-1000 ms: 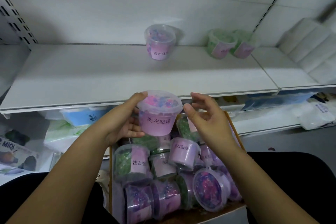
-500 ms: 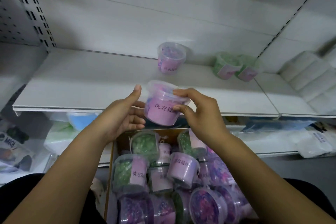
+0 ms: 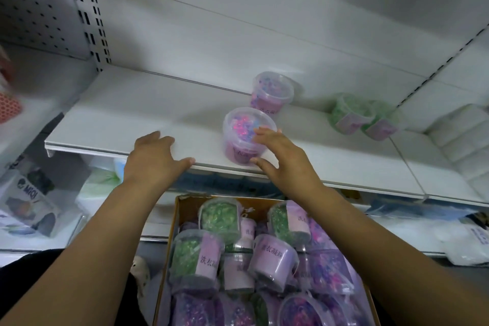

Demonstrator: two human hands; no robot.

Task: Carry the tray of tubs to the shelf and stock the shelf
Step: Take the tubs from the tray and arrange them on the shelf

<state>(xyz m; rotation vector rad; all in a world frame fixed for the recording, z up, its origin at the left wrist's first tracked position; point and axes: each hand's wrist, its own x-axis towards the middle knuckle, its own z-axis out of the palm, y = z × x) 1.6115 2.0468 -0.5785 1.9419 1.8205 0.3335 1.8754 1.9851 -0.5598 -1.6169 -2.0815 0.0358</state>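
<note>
A clear tub of pink and blue beads (image 3: 242, 135) stands upright on the white shelf (image 3: 137, 114), close to its front edge. My right hand (image 3: 281, 156) wraps around the tub's right side, thumb low and fingers at the lid. My left hand (image 3: 156, 156) rests flat on the shelf's front edge, to the left of the tub, holding nothing. Another pink tub (image 3: 272, 92) stands further back. Two green tubs (image 3: 362, 116) lie tilted at the back right. Below, a cardboard tray (image 3: 172, 233) holds several green and purple tubs.
Stacked white packs (image 3: 460, 135) fill the right end of the shelf. A slotted upright (image 3: 92, 13) rises at the left. Bagged goods and a printed box (image 3: 29, 198) sit on the lower shelf at the left, with white bags (image 3: 465, 241) at the lower right.
The pink tub went up from above the tray onto the shelf near its front edge. My left hand let go of it and now lies on the shelf edge.
</note>
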